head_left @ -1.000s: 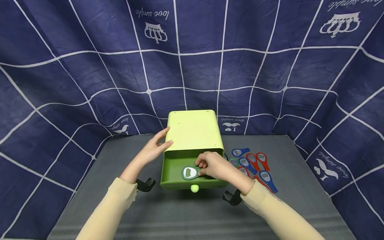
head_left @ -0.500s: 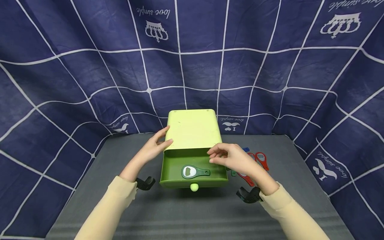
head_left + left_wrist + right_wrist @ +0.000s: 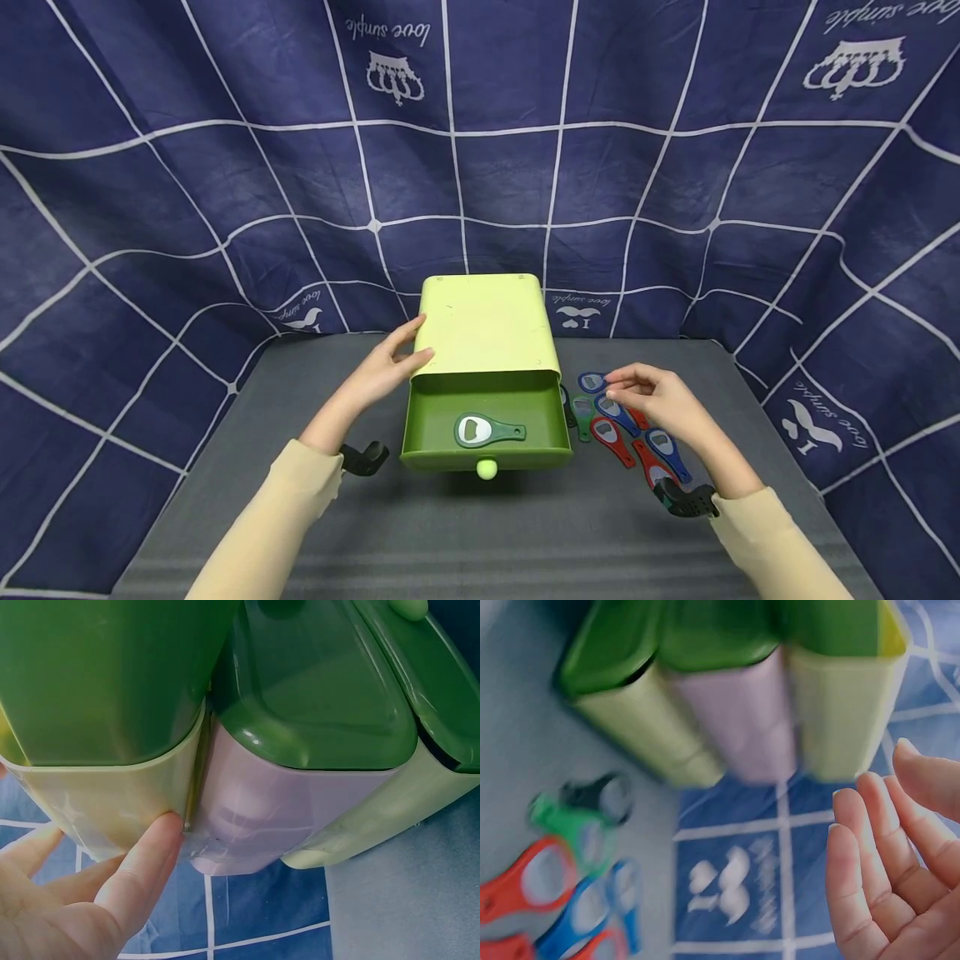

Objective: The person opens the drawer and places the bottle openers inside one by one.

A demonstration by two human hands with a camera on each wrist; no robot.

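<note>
A stacked drawer cabinet (image 3: 483,325) with a pale yellow-green top stands at the middle of the table. Its top drawer (image 3: 438,400) is pulled out, and one dark green bottle opener (image 3: 506,432) lies inside. My left hand (image 3: 375,375) touches the cabinet's left side with spread, fairly straight fingers (image 3: 154,847). To the right, my right hand (image 3: 667,404) hovers over a group of bottle openers, with fingers loosely bent and nothing held. Among these are a blue opener (image 3: 592,382), a red opener (image 3: 611,437), a green opener (image 3: 582,417) and a partly hidden black one.
Below the open drawer, the wrist views show a lilac tier (image 3: 255,810) and a pale green tier (image 3: 375,814), both with closed green drawers. A navy curtain (image 3: 495,175) with white lines hangs behind and beside the grey table (image 3: 480,533).
My right hand has let go of the dark green opener inside the drawer and moved right, out over the openers on the table. My left hand has stayed on the cabinet.
</note>
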